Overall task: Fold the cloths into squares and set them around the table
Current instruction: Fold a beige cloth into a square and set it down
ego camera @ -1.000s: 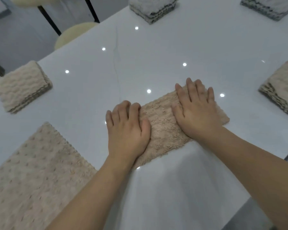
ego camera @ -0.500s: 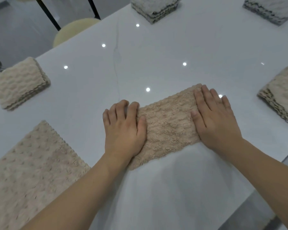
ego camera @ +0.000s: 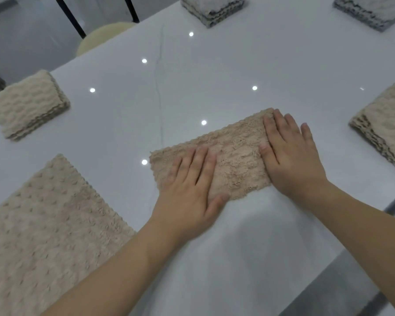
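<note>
white table (ego camera: 237, 65), then an unfolded cloth (ego camera: 43, 224) at its left; the half-folded strip (ego camera: 233, 160) lies centre. left hand (ego camera: 189, 190) and right hand (ego camera: 290, 156) press it, fingers (ego camera: 281, 126) straight, slightly spread. flatten evenly, align edges, then fold across.

White table (ego camera: 237, 65); 6 cloths (ego camera: 233, 160)

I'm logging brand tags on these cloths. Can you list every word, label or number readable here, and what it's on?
None: no readable text anywhere. The tan cloth under both hands, the unfolded cloth, the folded stacks and the white table show no labels, tags or numbers.
</note>
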